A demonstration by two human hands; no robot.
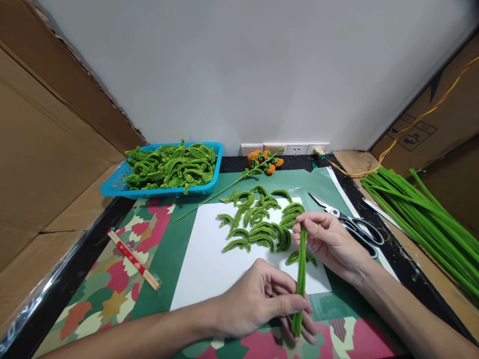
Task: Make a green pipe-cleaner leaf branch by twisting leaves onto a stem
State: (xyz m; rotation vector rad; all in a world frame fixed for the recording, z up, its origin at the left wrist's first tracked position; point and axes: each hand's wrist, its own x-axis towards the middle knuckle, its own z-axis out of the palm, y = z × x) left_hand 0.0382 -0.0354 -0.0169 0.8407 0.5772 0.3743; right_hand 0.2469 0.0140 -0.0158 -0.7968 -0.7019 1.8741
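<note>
Between my two hands runs a small bundle of green pipe cleaners (302,264), held nearly upright in the picture. My left hand (273,299) pinches its lower part between thumb and fingers. Near the top end, my right hand (325,239) grips it with thumb and fingertips. Behind them, many short curved green pipe-cleaner pieces (258,229) lie on a white sheet (209,269). One group of those pieces (301,258) sits partly hidden behind the bundle.
A blue basket (160,192) heaped with bent green pieces stands back left. An orange flower stem (224,188) lies behind the sheet. Scissors (348,219) rest at right, beside long green pipe cleaners (422,214). Wrapped chopsticks (132,259) lie at left.
</note>
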